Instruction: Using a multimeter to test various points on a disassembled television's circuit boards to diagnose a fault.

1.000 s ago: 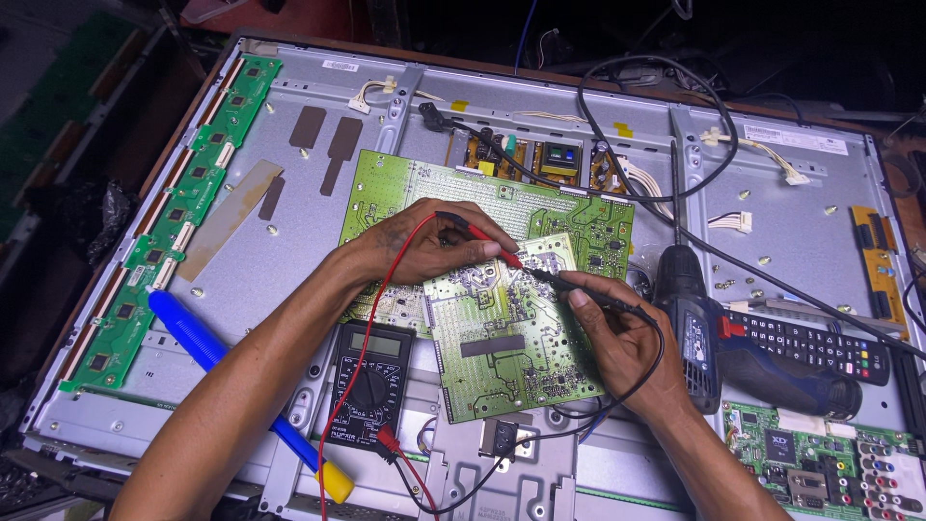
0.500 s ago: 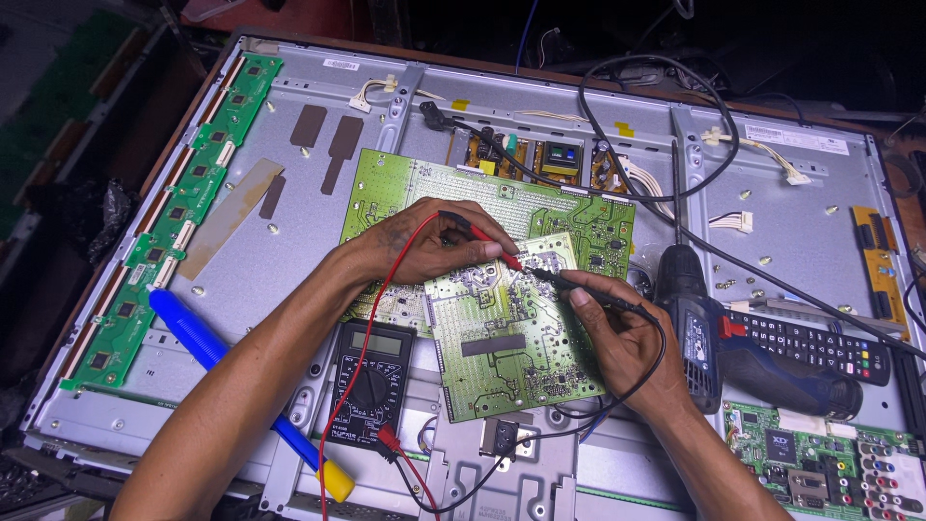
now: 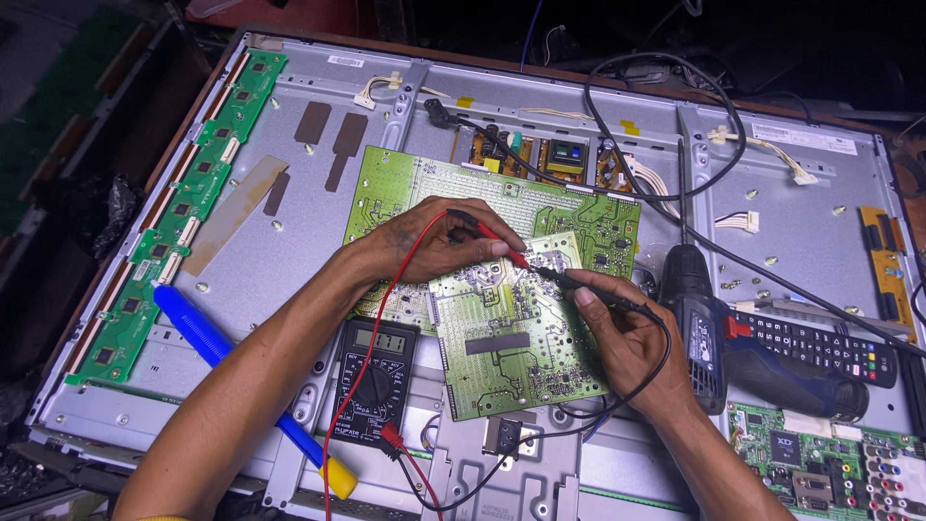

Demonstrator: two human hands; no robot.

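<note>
Both hands, left hand pinching red probe, right hand pinching black probe, touch circuit board.

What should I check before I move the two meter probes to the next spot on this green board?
1. Red probe gripped in the left hand, tip on the green circuit board: ok.
2. Black probe gripped in the right hand, tip on the same board: ok.
3. Probe tips apart from each other: cannot tell, they sit very close.
4. Multimeter display in sight below the left wrist: ok; reading too small to tell.
5. Red lead crosses the meter face: not ok.
6. Cordless drill lies right beside the right hand: not ok, crowds the work.
</note>
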